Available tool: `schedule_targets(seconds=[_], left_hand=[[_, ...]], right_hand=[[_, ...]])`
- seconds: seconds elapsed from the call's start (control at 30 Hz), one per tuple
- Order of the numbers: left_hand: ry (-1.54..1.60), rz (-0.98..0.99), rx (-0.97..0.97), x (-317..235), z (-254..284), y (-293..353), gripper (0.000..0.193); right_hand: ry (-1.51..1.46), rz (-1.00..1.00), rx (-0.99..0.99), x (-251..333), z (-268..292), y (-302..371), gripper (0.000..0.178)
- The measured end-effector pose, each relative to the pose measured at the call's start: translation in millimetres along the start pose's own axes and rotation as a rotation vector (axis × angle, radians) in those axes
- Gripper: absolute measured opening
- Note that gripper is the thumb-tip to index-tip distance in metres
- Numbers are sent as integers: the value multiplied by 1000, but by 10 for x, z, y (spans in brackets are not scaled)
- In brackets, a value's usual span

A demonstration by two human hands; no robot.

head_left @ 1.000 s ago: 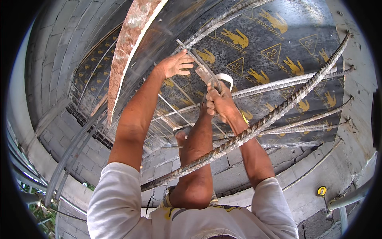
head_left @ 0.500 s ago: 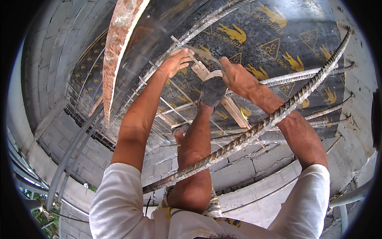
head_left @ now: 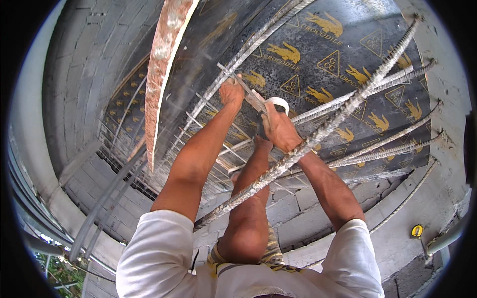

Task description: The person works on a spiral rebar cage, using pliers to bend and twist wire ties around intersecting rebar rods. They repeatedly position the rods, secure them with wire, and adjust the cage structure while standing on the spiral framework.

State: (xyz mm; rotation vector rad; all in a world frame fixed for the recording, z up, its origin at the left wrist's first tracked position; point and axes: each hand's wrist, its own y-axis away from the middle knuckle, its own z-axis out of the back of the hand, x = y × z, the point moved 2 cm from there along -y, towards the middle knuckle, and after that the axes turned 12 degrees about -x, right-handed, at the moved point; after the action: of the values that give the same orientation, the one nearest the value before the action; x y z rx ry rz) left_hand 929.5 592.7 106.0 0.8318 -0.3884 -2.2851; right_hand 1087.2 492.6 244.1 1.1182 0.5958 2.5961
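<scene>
My right hand [head_left: 282,130] is closed round one end of a thin grey metal bar [head_left: 250,92], beside my sandalled foot. The bar slants up and left to a long ribbed steel rod [head_left: 271,30]. At that crossing my left hand [head_left: 231,93] is closed, its fingers curled against the bar's far end; what they pinch is hidden. Thin cross bars [head_left: 191,117] lie along the long rod below my left hand. Under the rods is black panel [head_left: 318,64] with yellow printing. A pale strip of wood [head_left: 255,101] shows between my hands.
A thick ribbed steel rod [head_left: 328,124] runs diagonally close above my right forearm. At upper left hangs a rough-edged reddish board [head_left: 166,64]. More rods [head_left: 387,144] jut out at right. A yellow tape measure [head_left: 417,231] lies on the concrete ledge [head_left: 397,213]. Grey block walls surround the panel.
My left hand has gone from spread fingers to closed at the crossing. My right hand has moved down and left with the bar. The view has shifted, bringing the tape measure into sight.
</scene>
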Motion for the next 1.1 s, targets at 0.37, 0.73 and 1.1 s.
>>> schedule_targets(seconds=[0.37, 0.73, 1.1], left_hand=[[-6, -952, 180, -399, 585, -402, 29], [-50, -1030, -51, -520, 346, -224, 12], [-687, -719, 148, -799, 220, -300, 50]], right_hand=[[-1239, -626, 34, 111, -574, 239, 26], [-782, -464, -233, -95, -1352, 346, 21], [-520, -298, -365, -31, -1162, 346, 28]])
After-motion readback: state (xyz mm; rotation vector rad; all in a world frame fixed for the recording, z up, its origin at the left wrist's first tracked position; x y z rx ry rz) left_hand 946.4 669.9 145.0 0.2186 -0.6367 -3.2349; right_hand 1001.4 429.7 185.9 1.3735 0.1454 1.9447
